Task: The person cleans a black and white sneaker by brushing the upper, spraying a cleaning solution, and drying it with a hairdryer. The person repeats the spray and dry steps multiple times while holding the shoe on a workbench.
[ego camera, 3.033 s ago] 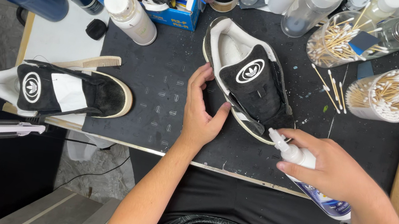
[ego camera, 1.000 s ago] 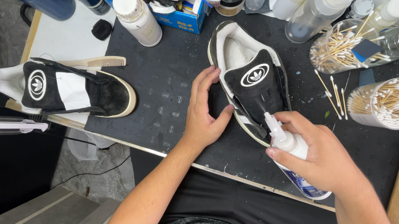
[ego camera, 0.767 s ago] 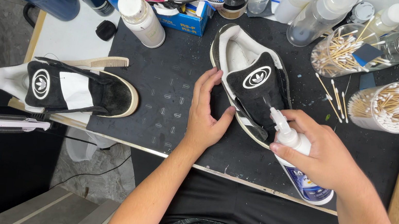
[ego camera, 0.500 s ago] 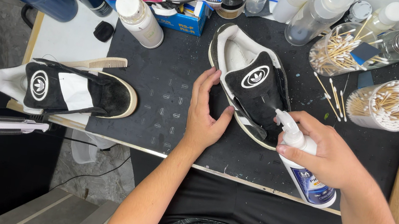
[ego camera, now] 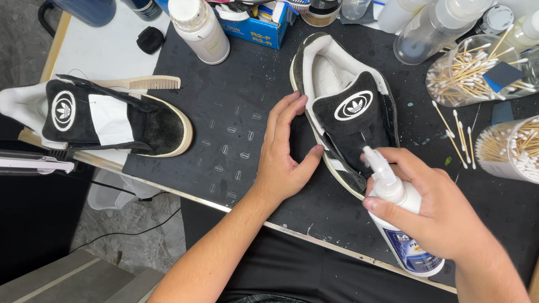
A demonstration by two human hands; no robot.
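since half a second ago the right hand (ego camera: 440, 214) has drawn the white spray bottle (ego camera: 396, 211) a little left, its nozzle now just over the toe of the black shoe (ego camera: 348, 117) on the dark mat (ego camera: 232, 118) of the table (ego camera: 97, 50). the left hand (ego camera: 287, 154) stays flat and open against that shoe's left side, gripping nothing. the right hand is wrapped tight round the bottle, its blue label toward the near edge. a second black shoe (ego camera: 105, 120) lies far left. at right, two clear tubs (ego camera: 530, 147) hold cotton swabs. a blue box (ego camera: 253, 19) at the far edge holds tape and a toothbrush.
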